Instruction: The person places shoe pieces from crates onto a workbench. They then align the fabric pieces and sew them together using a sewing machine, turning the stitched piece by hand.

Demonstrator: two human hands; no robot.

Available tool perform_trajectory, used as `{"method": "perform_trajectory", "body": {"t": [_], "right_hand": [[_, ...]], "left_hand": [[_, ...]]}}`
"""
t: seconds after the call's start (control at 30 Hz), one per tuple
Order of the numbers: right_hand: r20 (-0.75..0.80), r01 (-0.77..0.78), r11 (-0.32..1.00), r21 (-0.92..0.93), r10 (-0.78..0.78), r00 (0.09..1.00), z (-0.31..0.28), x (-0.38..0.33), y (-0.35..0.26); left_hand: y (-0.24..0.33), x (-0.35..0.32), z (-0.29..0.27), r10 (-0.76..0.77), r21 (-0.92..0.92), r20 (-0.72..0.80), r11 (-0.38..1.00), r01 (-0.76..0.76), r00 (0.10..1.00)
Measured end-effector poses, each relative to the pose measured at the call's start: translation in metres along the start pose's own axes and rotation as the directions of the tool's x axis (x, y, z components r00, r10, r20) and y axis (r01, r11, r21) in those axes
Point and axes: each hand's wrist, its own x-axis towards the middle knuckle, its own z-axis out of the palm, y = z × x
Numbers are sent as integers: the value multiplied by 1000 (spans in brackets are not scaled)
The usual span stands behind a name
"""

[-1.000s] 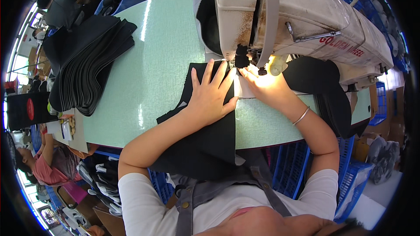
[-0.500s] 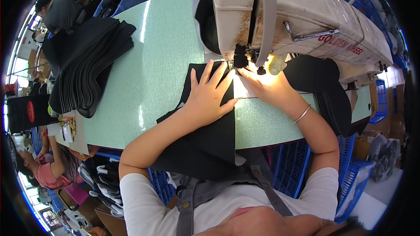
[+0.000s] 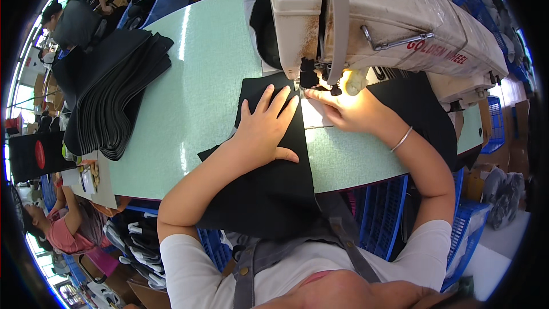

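My left hand (image 3: 264, 126) lies flat on a black fabric piece (image 3: 271, 186), fingers spread and thumb stuck out to the side. That fabric runs from the sewing machine's needle area down over the table's front edge to my lap. My right hand (image 3: 357, 111) is at the lit needle area of the white sewing machine (image 3: 394, 14). Its index finger stretches toward the presser foot (image 3: 297, 84), while its other fingers are bent and partly hidden. Nothing shows in its grasp. More black fabric (image 3: 420, 106) lies beyond my right wrist, under the machine arm.
A thick stack of black cut pieces (image 3: 106, 91) sits on the left of the pale green table (image 3: 200, 68). Blue crates (image 3: 380, 220) stand below the front edge. A blue bin (image 3: 166, 0) is at the far left. Other people (image 3: 71, 223) are along the left side.
My left hand has slid slightly down and left, its thumb lower. My right index finger now points out more, and my right elbow has swung outward. The black fabric at right has spread and shifted.
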Motion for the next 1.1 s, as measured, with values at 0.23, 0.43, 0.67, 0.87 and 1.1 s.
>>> {"method": "perform_trajectory", "body": {"t": [0.23, 0.43, 0.67, 0.87, 1.1], "right_hand": [[184, -77, 997, 14, 73, 980, -12, -1, 3], [114, -45, 996, 80, 35, 993, -7, -2, 5], [44, -69, 995, 74, 66, 997, 6, -9, 2], [-12, -130, 991, 29, 131, 991, 14, -10, -6], [10, -174, 985, -17, 174, 985, 16, -11, -15]], "left_hand": [[-1, 1, -1, -5, -20, 24, 1000, 6, 1000], [-2, 2, 1, -6, -23, 24, 1000, 6, 1000], [10, -2, 17, 48, 23, -60, 999, -46, 997], [11, -1, 22, 41, 62, -80, 997, -36, 996], [12, 1, 18, 10, 57, -82, 998, -6, 997]]}}
